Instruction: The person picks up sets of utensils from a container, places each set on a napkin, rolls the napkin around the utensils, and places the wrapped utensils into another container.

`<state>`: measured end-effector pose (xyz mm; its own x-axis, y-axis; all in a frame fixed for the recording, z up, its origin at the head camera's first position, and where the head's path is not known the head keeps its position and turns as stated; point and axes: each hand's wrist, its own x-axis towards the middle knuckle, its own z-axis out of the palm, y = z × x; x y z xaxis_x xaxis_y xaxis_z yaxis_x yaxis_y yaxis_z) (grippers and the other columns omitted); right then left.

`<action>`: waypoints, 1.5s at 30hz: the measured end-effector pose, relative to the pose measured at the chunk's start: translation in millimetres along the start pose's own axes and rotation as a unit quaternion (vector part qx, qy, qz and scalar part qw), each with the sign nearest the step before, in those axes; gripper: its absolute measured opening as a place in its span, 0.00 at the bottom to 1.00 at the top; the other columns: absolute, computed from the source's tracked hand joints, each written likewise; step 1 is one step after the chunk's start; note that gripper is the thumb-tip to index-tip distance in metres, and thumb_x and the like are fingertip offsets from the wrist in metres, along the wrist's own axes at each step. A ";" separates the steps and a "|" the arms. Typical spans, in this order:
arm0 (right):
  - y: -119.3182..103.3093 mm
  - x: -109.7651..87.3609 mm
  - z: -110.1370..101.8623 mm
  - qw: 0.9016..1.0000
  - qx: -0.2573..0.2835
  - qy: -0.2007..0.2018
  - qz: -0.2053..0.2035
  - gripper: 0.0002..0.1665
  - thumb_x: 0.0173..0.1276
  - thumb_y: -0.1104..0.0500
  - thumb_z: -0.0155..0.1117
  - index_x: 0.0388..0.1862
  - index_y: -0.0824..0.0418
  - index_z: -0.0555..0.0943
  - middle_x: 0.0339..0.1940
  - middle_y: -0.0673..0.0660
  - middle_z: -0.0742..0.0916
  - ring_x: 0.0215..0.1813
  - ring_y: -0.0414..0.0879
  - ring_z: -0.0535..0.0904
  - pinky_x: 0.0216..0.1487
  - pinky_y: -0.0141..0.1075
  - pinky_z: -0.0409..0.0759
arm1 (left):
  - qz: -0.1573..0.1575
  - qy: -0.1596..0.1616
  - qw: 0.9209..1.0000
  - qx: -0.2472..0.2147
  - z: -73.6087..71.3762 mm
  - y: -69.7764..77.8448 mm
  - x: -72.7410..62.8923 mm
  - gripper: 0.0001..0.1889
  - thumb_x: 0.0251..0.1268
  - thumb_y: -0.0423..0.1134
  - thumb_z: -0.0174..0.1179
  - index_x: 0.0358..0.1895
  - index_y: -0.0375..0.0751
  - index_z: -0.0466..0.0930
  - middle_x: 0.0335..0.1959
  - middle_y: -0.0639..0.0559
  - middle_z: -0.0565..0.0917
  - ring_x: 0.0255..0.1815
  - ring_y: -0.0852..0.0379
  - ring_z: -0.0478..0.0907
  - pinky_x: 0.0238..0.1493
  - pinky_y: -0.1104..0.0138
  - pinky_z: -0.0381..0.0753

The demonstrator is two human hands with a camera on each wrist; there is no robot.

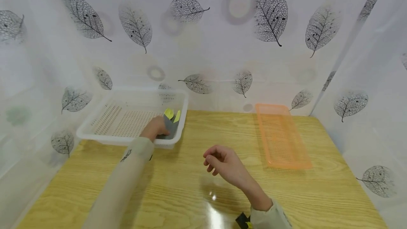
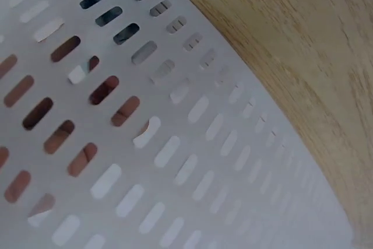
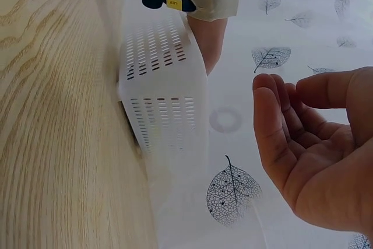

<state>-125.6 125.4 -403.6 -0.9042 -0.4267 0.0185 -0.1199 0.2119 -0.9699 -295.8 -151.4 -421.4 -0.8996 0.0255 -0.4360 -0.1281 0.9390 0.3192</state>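
My left hand [image 1: 155, 127] reaches over the near wall of a white perforated basket [image 1: 131, 139]. Inside, at its right end, the hand grips a grey cutlery holder [image 1: 172, 128]. A yellow-green fork [image 1: 169, 113] and a yellow-green knife [image 1: 177, 116] stick up out of the holder. In the left wrist view the basket wall [image 2: 192, 132] covers most of the hand, which shows only through the slots. My right hand [image 1: 227, 165] hovers over the table to the right of the basket, fingers loosely bent and nothing in them.
On the right of the wooden table [image 1: 178, 186] lies an orange perforated tray [image 1: 265, 137]. A white curtain [image 1: 219, 56] printed with dark leaves surrounds the table at the back and sides, close behind the basket.
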 end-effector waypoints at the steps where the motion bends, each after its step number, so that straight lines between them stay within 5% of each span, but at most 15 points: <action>1: 0.5 0.1 0.1 1.000 0.000 -0.002 0.000 0.10 0.77 0.61 0.54 0.48 0.65 0.79 0.36 0.61 0.84 0.36 0.58 0.83 0.35 0.37 0.83 | 0.004 -0.006 1.000 0.007 -0.3 -0.5 0.4 0.31 0.63 0.41 0.67 0.61 0.21 0.68 0.53 0.33 0.77 0.51 0.44 0.76 0.57 0.56 0.76; 10: 2.0 0.2 1.1 1.000 -0.012 -0.016 0.001 0.09 0.77 0.61 0.54 0.48 0.65 0.79 0.36 0.57 0.84 0.36 0.51 0.83 0.34 0.37 0.83 | 0.012 -0.064 0.998 -0.008 -6.3 -8.3 0.3 0.21 0.67 0.42 0.62 0.53 0.27 0.73 0.42 0.41 0.77 0.40 0.50 0.75 0.41 0.63 0.77; 16: 2.3 0.7 1.6 1.000 -0.018 -0.022 0.006 0.10 0.77 0.61 0.54 0.48 0.65 0.79 0.38 0.64 0.84 0.36 0.50 0.83 0.34 0.36 0.82 | 0.024 -0.097 0.993 -0.060 -7.8 -18.5 2.8 0.25 0.69 0.44 0.61 0.59 0.29 0.69 0.45 0.43 0.75 0.44 0.50 0.72 0.42 0.63 0.75; 32: 4.1 2.5 -2.7 0.999 -0.036 -0.020 0.007 0.10 0.78 0.60 0.53 0.47 0.64 0.80 0.35 0.56 0.85 0.35 0.51 0.83 0.34 0.40 0.83 | -0.008 -0.085 0.996 0.027 -13.7 2.1 -1.0 0.20 0.66 0.51 0.62 0.43 0.34 0.75 0.34 0.47 0.76 0.34 0.54 0.72 0.35 0.67 0.73; 45: 4.5 4.7 -2.4 0.999 -0.039 -0.012 0.011 0.10 0.77 0.61 0.53 0.47 0.63 0.80 0.36 0.58 0.85 0.36 0.54 0.83 0.34 0.37 0.83 | 0.001 -0.096 0.994 -0.043 -9.8 -11.7 10.1 0.24 0.64 0.49 0.64 0.49 0.31 0.72 0.36 0.45 0.75 0.35 0.53 0.72 0.35 0.66 0.74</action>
<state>-131.4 126.5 -407.3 -0.8967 -0.4425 -0.0089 -0.1329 0.2885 -0.9482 -307.4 -165.4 -421.3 -0.8045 0.1010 -0.5853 -0.1689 0.9059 0.3884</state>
